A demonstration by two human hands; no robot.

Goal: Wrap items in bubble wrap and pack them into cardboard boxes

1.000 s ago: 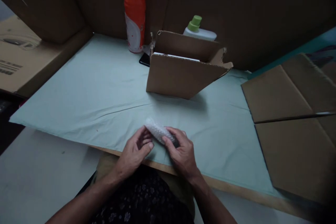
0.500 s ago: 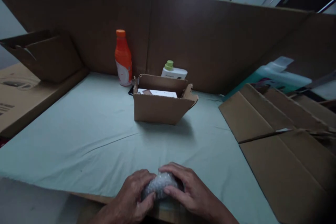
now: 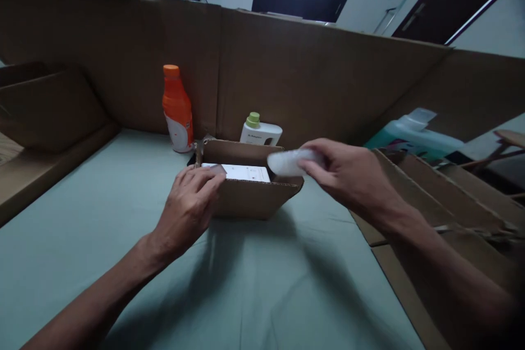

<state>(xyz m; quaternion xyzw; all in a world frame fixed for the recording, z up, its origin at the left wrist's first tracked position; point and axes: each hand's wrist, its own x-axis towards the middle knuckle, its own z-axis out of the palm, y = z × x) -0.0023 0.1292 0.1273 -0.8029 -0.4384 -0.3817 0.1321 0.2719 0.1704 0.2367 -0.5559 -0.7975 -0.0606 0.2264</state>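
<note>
Now my right hand (image 3: 348, 175), closed around the bubble-wrapped bundle (image 3: 287, 162), has come forward and holds it just over the open cardboard box (image 3: 246, 203); my left hand (image 3: 191, 205) rests loosely, fingers open, on its near rim.

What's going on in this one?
A person works at a green-covered table. The right hand holds a small pale bundle just above an open cardboard box, while the left hand rests on the box's near left corner. A flat white item lies inside. An orange bottle and a white bottle stand behind the box.
</note>
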